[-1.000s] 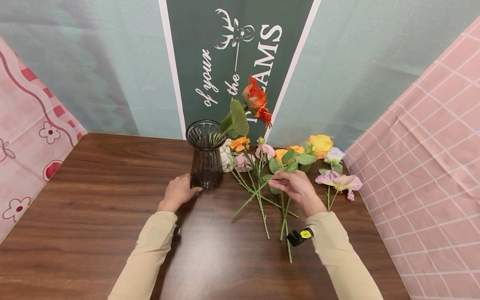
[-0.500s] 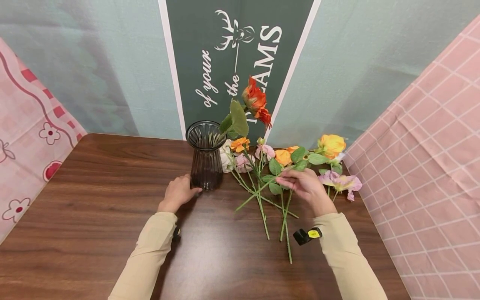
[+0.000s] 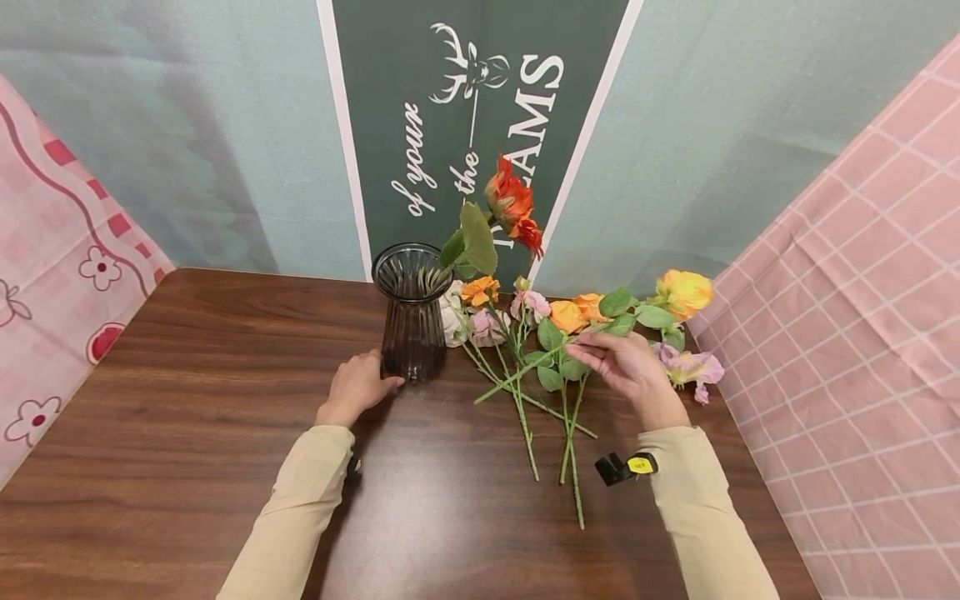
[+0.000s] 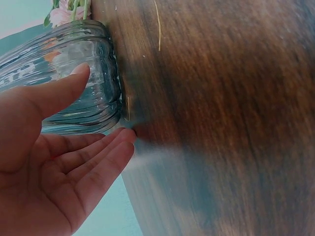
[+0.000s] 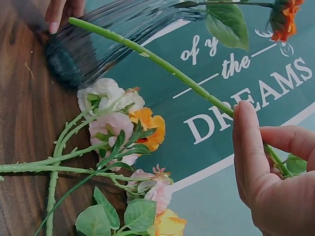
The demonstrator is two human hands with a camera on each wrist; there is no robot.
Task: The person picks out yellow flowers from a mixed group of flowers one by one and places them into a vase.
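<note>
A dark, see-through ribbed glass vase [image 3: 414,329] stands upright near the table's back edge. Out of its mouth leans a red-orange flower [image 3: 512,200] with a green leaf. My left hand [image 3: 358,385] holds the vase low at its base, thumb in front and fingers along the left side. Between thumb and fingers, my right hand [image 3: 628,368] pinches the green stem of a yellow rose [image 3: 684,293]. Its bloom points right, and the bare stem end [image 5: 98,30] points left toward the vase. In the right wrist view the stem runs slantwise above the other flowers.
Right of the vase lie several artificial flowers: white [image 5: 106,96], pink [image 3: 531,303], small orange [image 3: 480,289] and orange-yellow [image 3: 567,317]. Their stems [image 3: 527,433] cross on the brown table [image 3: 225,433]. A lilac flower [image 3: 693,369] lies right. Curtains surround the back and sides.
My right hand has moved right and slightly up with the yellow rose, drawing its bloom and stem away from the other flowers. My left hand and the vase have stayed put.
</note>
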